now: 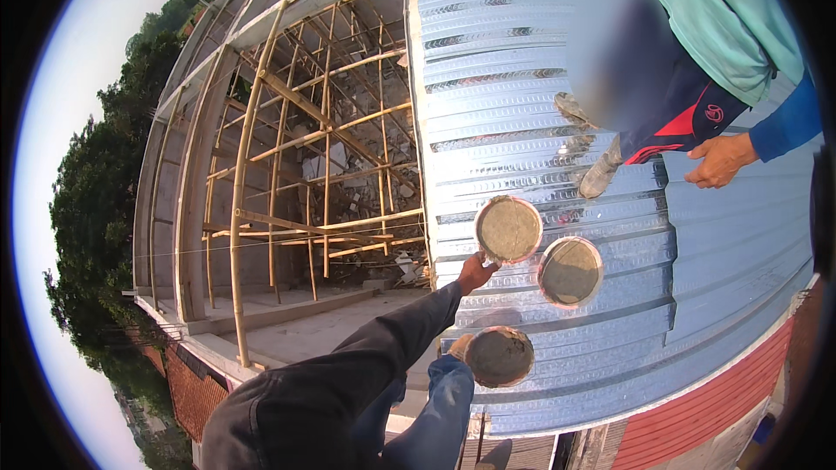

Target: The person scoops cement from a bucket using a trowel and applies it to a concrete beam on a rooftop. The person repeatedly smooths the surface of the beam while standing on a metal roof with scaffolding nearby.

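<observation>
My left hand (476,274), at the end of a long dark sleeve, is closed on the near left rim of a round bucket (509,229). Greyish-brown wet mortar fills this bucket almost to its pinkish rim. Just right of it and nearer stands a second bucket (570,271) of mortar, part of its surface in shadow. A third bucket (499,357), with darker mortar, stands beside my foot and jeans leg (444,400). No part of my right hand shows.
Ribbed shiny metal roofing (540,165) lies under the buckets, its left edge bordering an open drop with bamboo scaffolding (326,139) and rubble below. At upper right a co-worker in a teal shirt (731,17) stands on the sheets, one hand (723,159) hanging down.
</observation>
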Available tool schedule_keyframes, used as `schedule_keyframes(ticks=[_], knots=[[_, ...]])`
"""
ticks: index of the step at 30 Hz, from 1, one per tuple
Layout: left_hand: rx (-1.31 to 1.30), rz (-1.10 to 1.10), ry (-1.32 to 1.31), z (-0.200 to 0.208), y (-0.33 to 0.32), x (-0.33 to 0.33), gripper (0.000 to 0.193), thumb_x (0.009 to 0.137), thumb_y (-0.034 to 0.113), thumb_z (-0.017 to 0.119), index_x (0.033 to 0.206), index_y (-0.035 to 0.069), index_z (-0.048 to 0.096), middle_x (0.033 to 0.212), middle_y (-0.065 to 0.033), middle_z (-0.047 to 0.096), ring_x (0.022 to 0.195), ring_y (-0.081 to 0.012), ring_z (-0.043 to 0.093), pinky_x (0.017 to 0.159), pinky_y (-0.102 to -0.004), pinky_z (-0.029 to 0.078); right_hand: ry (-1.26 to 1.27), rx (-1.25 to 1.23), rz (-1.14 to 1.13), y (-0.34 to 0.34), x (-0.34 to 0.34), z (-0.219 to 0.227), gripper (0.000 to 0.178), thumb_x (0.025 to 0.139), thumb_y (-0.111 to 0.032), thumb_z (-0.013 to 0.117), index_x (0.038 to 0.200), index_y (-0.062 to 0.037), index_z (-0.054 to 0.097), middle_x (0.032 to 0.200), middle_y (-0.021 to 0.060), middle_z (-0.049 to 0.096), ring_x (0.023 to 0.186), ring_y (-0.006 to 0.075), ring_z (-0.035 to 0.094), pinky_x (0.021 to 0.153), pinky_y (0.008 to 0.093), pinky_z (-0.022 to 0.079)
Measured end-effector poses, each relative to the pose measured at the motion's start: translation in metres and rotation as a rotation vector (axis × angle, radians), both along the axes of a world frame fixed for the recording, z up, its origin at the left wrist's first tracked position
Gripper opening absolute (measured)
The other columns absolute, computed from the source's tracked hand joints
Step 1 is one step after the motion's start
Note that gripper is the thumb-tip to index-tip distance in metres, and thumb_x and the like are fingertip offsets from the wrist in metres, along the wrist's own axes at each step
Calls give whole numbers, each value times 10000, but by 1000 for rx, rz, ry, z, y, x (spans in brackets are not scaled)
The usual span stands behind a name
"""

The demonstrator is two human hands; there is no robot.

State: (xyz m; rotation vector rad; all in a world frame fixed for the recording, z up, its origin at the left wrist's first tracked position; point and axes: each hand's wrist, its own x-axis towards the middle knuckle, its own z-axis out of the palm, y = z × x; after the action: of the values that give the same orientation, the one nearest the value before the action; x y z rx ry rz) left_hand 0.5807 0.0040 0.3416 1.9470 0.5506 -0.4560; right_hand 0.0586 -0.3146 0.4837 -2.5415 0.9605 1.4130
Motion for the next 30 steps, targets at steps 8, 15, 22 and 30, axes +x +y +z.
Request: schedule_keyframes(ticks=[8, 15, 22, 30], knots=[[-229, 294, 46, -77, 44, 53, 849, 892, 313, 895, 1457, -144, 457, 1335, -225, 663, 1170, -276, 695, 878, -375, 616, 27, 217, 6, 16, 74, -37, 407, 912, -182, 674, 1269, -24, 559, 901, 224, 735, 824, 425, 738, 724, 553, 588], [-499, 213, 139, -73, -39, 120, 747, 892, 533, 840, 1286, -80, 677, 1130, -169, 766, 1024, -231, 742, 762, -389, 560, 50, 177, -117, 0, 18, -26, 419, 910, -188, 641, 1295, -28, 597, 874, 239, 727, 817, 441, 717, 714, 565, 570], [-447, 634, 259, -55, -32, 135, 653, 892, 588, 826, 1072, -34, 737, 858, -122, 692, 763, -197, 632, 669, -386, 490, 65, 370, -728, -3, 62, -26, 322, 923, -146, 682, 1171, 12, 550, 897, 178, 722, 745, 324, 748, 603, 466, 617], [-273, 783, 372, -8, 31, 141, 541, 909, 456, 847, 1064, -38, 693, 673, -20, 519, 592, -150, 481, 563, -359, 385, -362, 472, -1038, 45, 347, 59, 267, 940, -118, 763, 1095, -21, 569, 784, 100, 661, 541, 177, 653, 416, 323, 517]])
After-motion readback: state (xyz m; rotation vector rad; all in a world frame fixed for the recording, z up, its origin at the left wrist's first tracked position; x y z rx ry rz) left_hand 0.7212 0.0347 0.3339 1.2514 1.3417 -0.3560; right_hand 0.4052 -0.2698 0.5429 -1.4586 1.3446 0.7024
